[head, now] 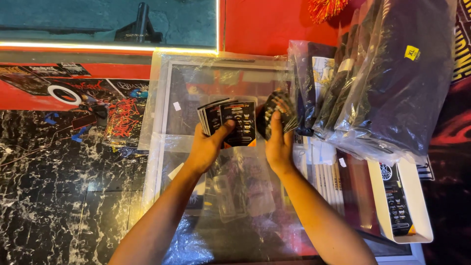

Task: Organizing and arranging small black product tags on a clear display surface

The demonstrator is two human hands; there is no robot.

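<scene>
A black marble floor [59,196] with white veining fills the lower left; a red wall [255,24] rises behind; a glowing light strip [98,46] edges a dark teal panel [73,19] above.

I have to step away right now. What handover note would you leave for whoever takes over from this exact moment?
Left hand: holds a fanned stack of black cards, thumb on the front card.
Right hand: holds a smaller bunch of cards, blurred.
Below the hands: clear plastic sleeves on large plastic-wrapped sheets.
Right: bagged dark garments leaning in a row; a white open box with one black card inside.
Done: cards split between the hands. Left: both bunches are in hand, none set down.
</scene>
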